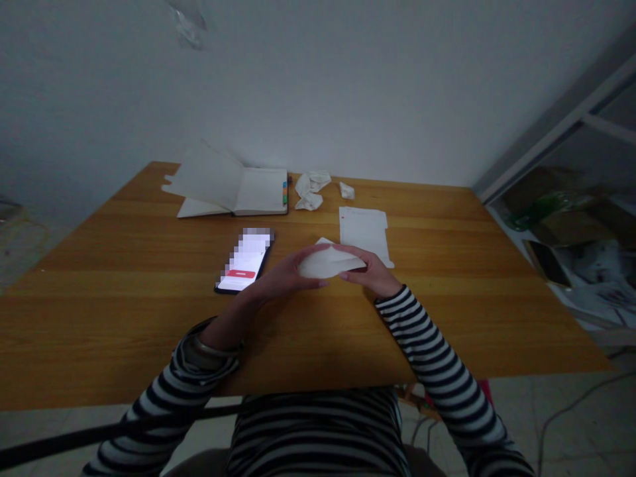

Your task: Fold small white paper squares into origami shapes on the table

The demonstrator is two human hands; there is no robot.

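A folded piece of white paper (328, 263) is held just above the wooden table (124, 311), near its middle. My left hand (283, 277) grips the paper's left end with curled fingers. My right hand (373, 273) pinches its right end, thumb and fingers closed on the edge. Both arms wear black-and-white striped sleeves, and a bracelet sits on my left wrist.
A lit phone (245, 264) lies left of my hands. Behind them rests a flat white sheet (365, 230). At the table's back edge are an open notebook (231, 189), crumpled paper (311, 190) and a small paper scrap (346, 191). A cluttered shelf (571, 245) stands to the right.
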